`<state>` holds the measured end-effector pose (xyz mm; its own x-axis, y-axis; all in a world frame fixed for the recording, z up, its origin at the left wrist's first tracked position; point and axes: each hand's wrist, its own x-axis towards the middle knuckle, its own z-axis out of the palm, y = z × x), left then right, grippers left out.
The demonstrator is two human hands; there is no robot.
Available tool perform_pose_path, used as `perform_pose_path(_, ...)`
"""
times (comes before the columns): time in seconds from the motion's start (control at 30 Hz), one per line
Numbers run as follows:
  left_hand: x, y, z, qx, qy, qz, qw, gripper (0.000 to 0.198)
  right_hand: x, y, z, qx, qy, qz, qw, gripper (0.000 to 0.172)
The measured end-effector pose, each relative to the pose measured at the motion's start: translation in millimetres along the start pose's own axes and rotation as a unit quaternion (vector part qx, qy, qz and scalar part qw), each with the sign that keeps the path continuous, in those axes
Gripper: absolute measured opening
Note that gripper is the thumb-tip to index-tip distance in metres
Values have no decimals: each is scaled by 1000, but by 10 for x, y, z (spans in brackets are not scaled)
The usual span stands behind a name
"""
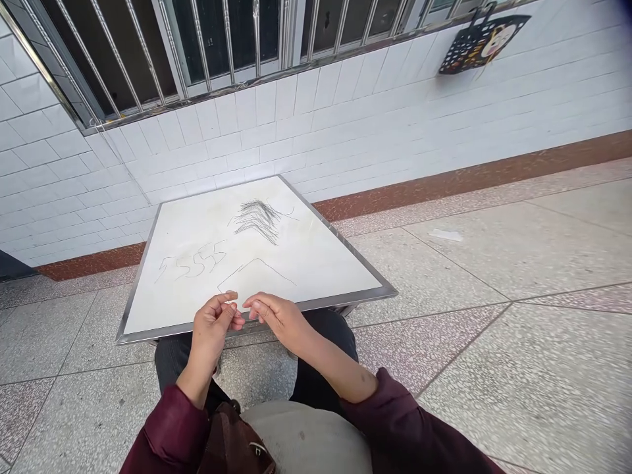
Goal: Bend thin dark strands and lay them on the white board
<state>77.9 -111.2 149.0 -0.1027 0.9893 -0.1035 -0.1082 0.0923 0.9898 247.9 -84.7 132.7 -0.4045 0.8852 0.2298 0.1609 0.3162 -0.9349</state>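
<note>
White steel-framed board (316, 263) sits just beyond the person's hands, its near edge over dark trousers (323, 336). Black hair-like strokes (257, 220) and faint pencilled 5-like marks (192, 261) cover its surface. The left hand (212, 327) is pinched nearly shut, thumb against fingertips, and the right hand (276, 319) is loosely curled, half closed, its fingertips just beside the left's. Whether either holds something fine, the view cannot tell.
</note>
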Motion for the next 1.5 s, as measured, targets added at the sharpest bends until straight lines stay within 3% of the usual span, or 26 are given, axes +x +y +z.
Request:
perform_pose_path(0.37,-8,-70,-20,-4,0,15,1000,39,-45,22,-72,93,-48,112,988,29)
perform_pose_path(0.6,-35,-36,25,-4,8,40,999,39,-90,36,150,201,44,136,969,30)
perform_pose_path(0.83,-60,-29,56,0,13,50,999,41,-133,7,365,315,140,129,930,36)
perform_pose_path(1.17,-35,-51,56,3,22,50,999,45,-165,70,414,303,127,122,936,38)
perform_pose_path(1.27,-31,-41,42,-6,33,44,998,46,-184,66,401,318,98,131,934,38)
perform_pose_path(1.37,-49,-12,-3,-17,37,33,999,47,-203,48,299,308,54,131,941,36)
perform_pose_path(1.5,-92,21,-54,-30,31,14,999,50,-215,5,107,219,61,114,967,37)
